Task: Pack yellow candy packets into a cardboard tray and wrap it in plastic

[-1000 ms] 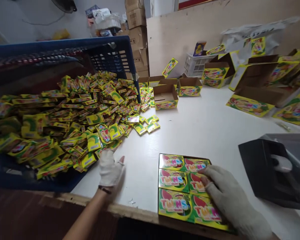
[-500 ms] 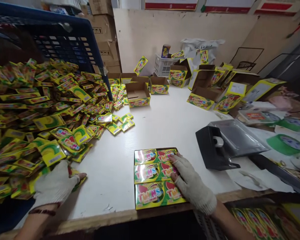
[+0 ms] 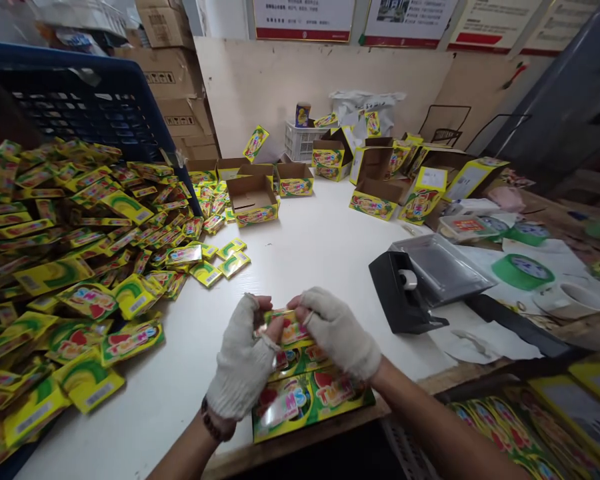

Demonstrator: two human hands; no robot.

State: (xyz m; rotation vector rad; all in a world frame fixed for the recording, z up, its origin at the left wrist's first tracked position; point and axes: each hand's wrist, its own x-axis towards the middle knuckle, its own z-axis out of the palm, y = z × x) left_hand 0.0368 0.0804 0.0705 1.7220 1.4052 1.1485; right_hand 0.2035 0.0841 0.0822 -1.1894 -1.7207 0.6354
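Observation:
My left hand (image 3: pixel 243 360), in a white fingerless glove, has its thumb and fingers closed on a small yellow-green candy box (image 3: pixel 291 330). From the other side my right hand (image 3: pixel 343 337), gloved alike, grips the same box with bent fingers; its fingertips partly hide it. Both hands are over the far end of a display box (image 3: pixel 313 400) packed with flat "Twins" candy boxes, at the table's front edge. To the left, a big heap of loose candy boxes (image 3: pixel 87 300) spills onto the table out of a blue plastic crate (image 3: pixel 155 113).
Open cardboard display boxes (image 3: pixel 255 213) stand along the back of the white table (image 3: pixel 305 247). On the right are a black tape dispenser (image 3: pixel 395 300), a clear plastic tray (image 3: pixel 443 267) and green tape rolls (image 3: pixel 523 272). More packed boxes (image 3: pixel 495 427) lie below the table edge.
My left hand has come from the heap to the display box, bringing a small candy box. My right hand has shifted to the box's far end and grips there too. The view has turned slightly right.

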